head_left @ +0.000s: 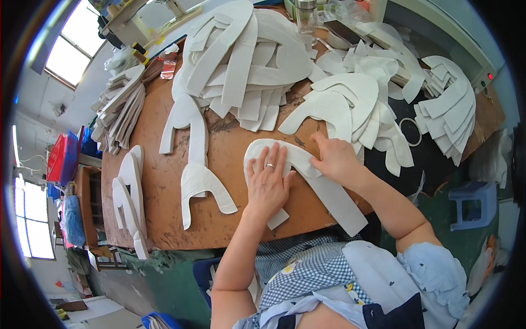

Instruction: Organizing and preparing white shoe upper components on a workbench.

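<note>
Many pale strips (118, 112) lie stacked at the upper left of a brown tabletop (161, 192); below them, near the left edge, sit white arch-shaped pieces (136, 175). Next rightward: further white arches (197, 178) in an overlapping column, then a large heap of white cut pieces (235, 71) behind. Left hand (268, 183): palm down, fingers extended and slightly spread, flat on the rounded top of a white curved piece (339, 205); fingers not closed around anything. This piece lies at the near edge of the table, both legs toward the person, with a shorter white layer on its curve. Right hand (337, 159): fingers bent, thumb at the layer's rounded tip; cannot tell whether it pinches the material. Farther right: loose white arches (350, 104), a pale ring (401, 129) on a black surface (378, 164), another white stack (452, 101), and a blue stool (472, 191) below table level.
</note>
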Tool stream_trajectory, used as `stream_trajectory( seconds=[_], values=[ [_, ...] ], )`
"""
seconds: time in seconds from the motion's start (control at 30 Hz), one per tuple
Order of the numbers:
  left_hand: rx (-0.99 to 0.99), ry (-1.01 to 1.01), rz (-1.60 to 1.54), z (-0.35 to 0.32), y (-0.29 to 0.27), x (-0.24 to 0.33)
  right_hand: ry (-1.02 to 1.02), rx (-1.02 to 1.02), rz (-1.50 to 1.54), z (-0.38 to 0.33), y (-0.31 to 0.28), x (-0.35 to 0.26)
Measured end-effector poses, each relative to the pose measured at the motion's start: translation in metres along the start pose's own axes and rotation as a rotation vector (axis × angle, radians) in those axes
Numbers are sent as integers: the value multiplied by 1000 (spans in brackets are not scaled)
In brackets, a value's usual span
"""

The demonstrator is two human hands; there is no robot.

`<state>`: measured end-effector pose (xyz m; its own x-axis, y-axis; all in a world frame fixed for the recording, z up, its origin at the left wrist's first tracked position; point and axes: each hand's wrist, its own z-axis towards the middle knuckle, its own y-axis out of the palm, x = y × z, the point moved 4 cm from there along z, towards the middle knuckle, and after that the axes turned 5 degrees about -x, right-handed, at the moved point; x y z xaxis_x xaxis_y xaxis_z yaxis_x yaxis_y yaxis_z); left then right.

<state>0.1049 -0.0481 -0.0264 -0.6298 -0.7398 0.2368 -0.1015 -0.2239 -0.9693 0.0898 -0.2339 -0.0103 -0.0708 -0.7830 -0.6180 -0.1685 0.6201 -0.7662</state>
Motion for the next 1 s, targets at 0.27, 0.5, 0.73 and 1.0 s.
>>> stream_trajectory(
  seconds=[0.27,0.5,0.73,1.0],
  values=[
    [24,81,-88,12,16,-27,-649,175,-310,13,51,-30],
    [132,-180,-46,28,21,-59,-514,-20,-419,-19,53,-17],
    [125,-224,43,-9,15,-31,-339,-51,-494,-59,47,-6],
    [16,-311,-1,-67,14,12,-257,75,-128,-39,18,-13]
  ],
)
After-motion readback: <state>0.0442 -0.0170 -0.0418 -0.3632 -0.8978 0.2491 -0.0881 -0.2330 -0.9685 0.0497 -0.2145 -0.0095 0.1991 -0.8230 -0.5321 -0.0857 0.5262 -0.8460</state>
